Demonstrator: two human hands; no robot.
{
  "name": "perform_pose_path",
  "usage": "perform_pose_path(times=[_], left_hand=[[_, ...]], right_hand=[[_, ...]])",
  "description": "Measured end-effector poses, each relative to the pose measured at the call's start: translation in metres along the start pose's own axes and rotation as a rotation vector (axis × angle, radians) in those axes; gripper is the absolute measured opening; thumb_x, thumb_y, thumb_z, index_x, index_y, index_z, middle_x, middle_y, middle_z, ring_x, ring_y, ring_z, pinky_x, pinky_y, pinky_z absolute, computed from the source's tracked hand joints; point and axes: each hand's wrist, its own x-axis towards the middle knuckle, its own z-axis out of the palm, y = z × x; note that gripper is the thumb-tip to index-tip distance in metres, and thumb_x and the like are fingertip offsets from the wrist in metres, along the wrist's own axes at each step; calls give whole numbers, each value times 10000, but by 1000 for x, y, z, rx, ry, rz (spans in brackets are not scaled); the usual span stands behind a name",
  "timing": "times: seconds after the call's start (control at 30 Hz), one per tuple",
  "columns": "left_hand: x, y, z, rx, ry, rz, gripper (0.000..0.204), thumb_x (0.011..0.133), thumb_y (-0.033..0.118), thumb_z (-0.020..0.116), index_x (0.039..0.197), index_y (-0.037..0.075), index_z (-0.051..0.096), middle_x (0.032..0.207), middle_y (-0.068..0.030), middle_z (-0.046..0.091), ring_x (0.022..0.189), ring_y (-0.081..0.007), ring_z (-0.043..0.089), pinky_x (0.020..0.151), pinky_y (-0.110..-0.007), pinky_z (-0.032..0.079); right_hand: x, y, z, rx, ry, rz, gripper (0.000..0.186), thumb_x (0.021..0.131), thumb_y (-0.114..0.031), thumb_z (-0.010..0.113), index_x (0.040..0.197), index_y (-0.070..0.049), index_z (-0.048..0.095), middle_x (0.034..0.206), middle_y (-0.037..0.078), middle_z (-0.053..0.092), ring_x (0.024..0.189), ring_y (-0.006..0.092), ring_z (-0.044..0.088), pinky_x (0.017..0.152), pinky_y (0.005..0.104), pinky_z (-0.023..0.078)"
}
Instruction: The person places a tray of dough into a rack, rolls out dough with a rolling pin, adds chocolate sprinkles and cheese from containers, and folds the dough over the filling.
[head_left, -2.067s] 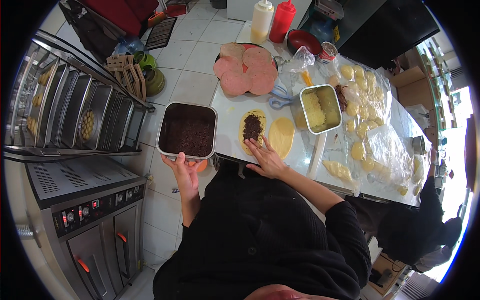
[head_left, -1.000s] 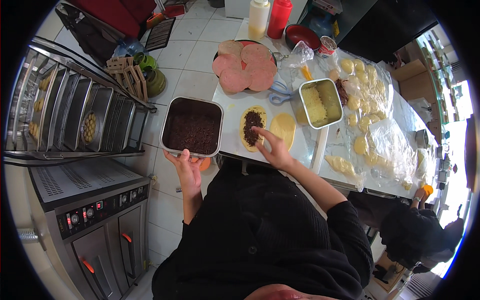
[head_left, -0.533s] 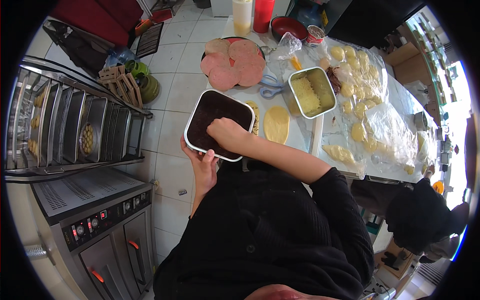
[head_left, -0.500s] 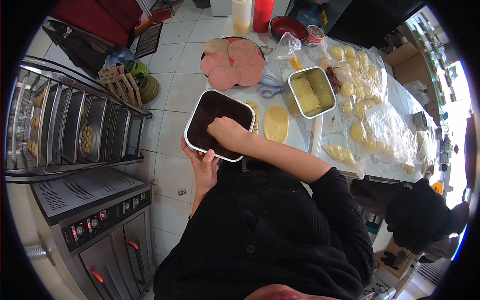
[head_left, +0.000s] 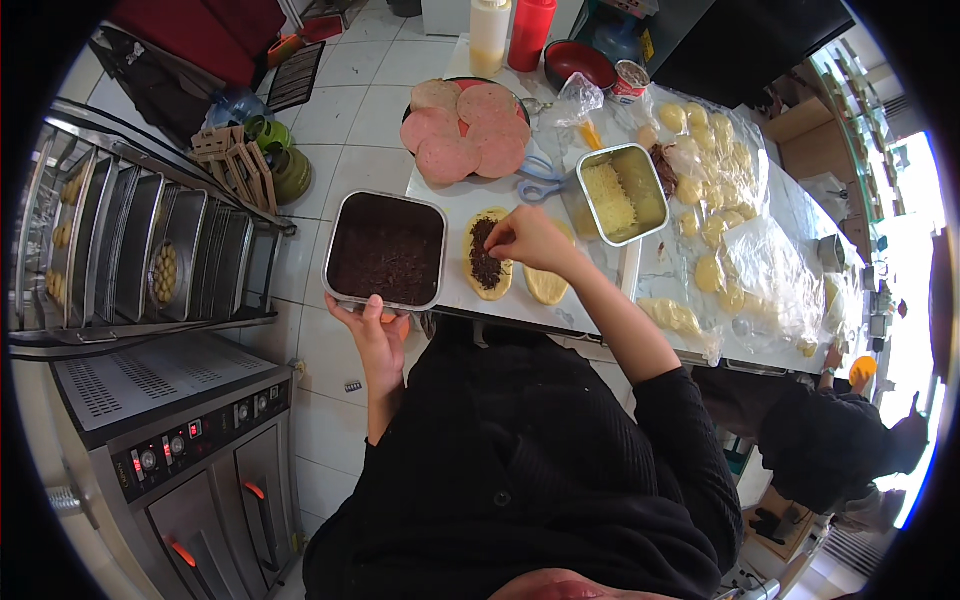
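My left hand (head_left: 372,340) grips the near edge of a square metal tin (head_left: 332,262), fingers underneath and thumb at the rim. Dark chocolate sprinkles (head_left: 385,275) cover the bottom of the tin. My right hand (head_left: 530,240) is pinched closed over the right side of a flat oval of dough (head_left: 489,291), its fingertips by a strip of chocolate sprinkles (head_left: 484,258) along the middle. What the pinch holds is mostly hidden by the fingers. A second, plain dough oval (head_left: 546,288) lies just right, partly under my right hand and wrist.
Behind the dough are a plate of round pink meat slices (head_left: 447,158), blue scissors (head_left: 540,182) and a tin of grated cheese (head_left: 610,195). Dough balls (head_left: 715,130) under plastic fill the right. A tray rack (head_left: 150,250) and oven (head_left: 200,430) stand left; another person (head_left: 825,430) works far right.
My right hand has come out of the tin and moved right to the dough. The tin, held in my left hand, has shifted left and slightly nearer, uncovering the sprinkled dough oval.
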Motion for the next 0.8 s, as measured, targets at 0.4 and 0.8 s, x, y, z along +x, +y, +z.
perform_pose_path(times=[0.4,0.8], left_hand=[[6,4,-7,-19,66,16,781,771,228,592,1334,255,52,1270,-87,265,1085,-263,352,732,-472,425],[4,1,-7,-56,1,2,819,757,137,608,1337,249,41,1263,-83,282,1077,-244,374,746,-441,431]], right_hand=[[-8,56,64,-178,304,-142,355,631,72,486,939,-30,629,921,174,612,848,331,585,773,386,464],[-12,40,56,-81,298,-53,207,694,9,519,866,-17,631,873,150,617,802,330,585,740,385,475]])
